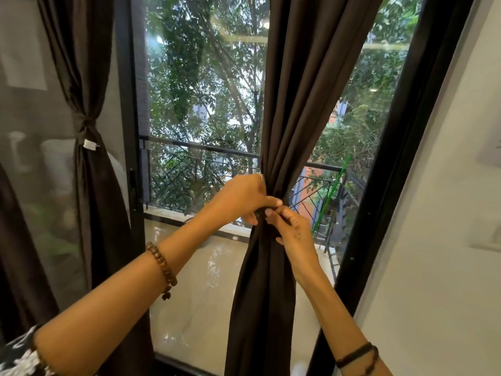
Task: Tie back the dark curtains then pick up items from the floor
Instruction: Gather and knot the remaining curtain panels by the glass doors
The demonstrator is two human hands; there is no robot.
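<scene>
Left hand (244, 198): fingers curled into the gathered waist of the right curtain (292, 109), pinching a dark tie band (261, 213) against the fabric. Right hand (291, 229): thumb and forefinger pinch the same band just below, the two hands touching at the knot point. Band ends are too dark against the cloth to separate.

Right curtain hangs mid-window, bunched narrow at the hands and falling loose below to the sill. Left curtain (89, 77) is already cinched with a knot (86, 124) (white tag just under it). Behind: glass door, balcony railing (195, 150), trees.

Judged step: knotting the second tie; floor pickup not started, and no floor items are in view.

Risks: band slipping from either pinch before the knot seats, letting the gather spread open; knot tied slack, so the fabric's weight drags it down; folds caught unevenly, leaving a panel edge hanging free.
</scene>
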